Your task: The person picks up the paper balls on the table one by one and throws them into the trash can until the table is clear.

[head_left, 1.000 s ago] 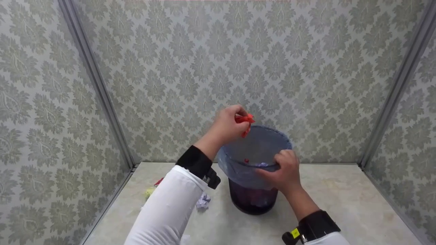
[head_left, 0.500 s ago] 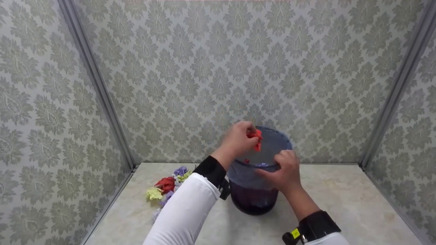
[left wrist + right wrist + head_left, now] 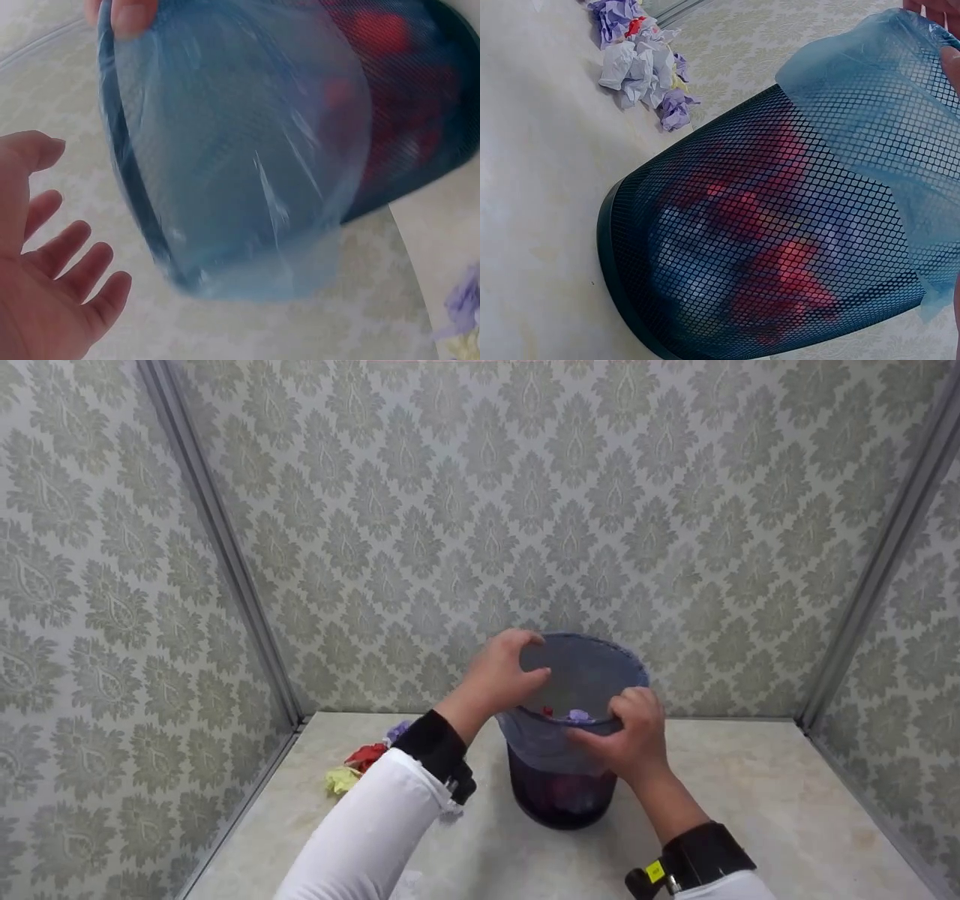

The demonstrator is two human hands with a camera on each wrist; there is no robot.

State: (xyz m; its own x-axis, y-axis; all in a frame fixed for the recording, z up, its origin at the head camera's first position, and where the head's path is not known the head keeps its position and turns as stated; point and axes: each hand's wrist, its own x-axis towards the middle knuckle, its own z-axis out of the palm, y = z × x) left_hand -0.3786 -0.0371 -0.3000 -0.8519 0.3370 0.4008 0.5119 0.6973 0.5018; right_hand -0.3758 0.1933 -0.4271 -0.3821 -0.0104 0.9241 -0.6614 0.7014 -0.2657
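A dark mesh waste bin (image 3: pixel 562 799) stands upright on the table, lined with a blue translucent plastic bag (image 3: pixel 232 172) folded over its rim. My right hand (image 3: pixel 631 735) grips the near right side of the rim through the bag, thumb outside and fingers over the edge. Above the left side of the opening is my left hand (image 3: pixel 499 671), thumb and fingers apart, holding nothing; the left wrist view shows its spread fingers beside the rim. Inside the bin, a purple paper ball (image 3: pixel 579 715) and a bit of red paper (image 3: pixel 547 711) show. Crumpled red paper (image 3: pixel 784 281) is visible through the mesh.
Left of the bin lie crumpled papers: yellow (image 3: pixel 342 780), red (image 3: pixel 365 757) and purple (image 3: pixel 397 731), partly hidden by my left sleeve (image 3: pixel 360 825). White paper (image 3: pixel 637 71) lies among them in the right wrist view. A patterned wall (image 3: pixel 480 510) rises behind the table (image 3: pixel 772 810).
My left hand moved over the bin with the crumpled red paper, let it go, and drew back slightly left with the fingers apart. My right hand stays on the rim.
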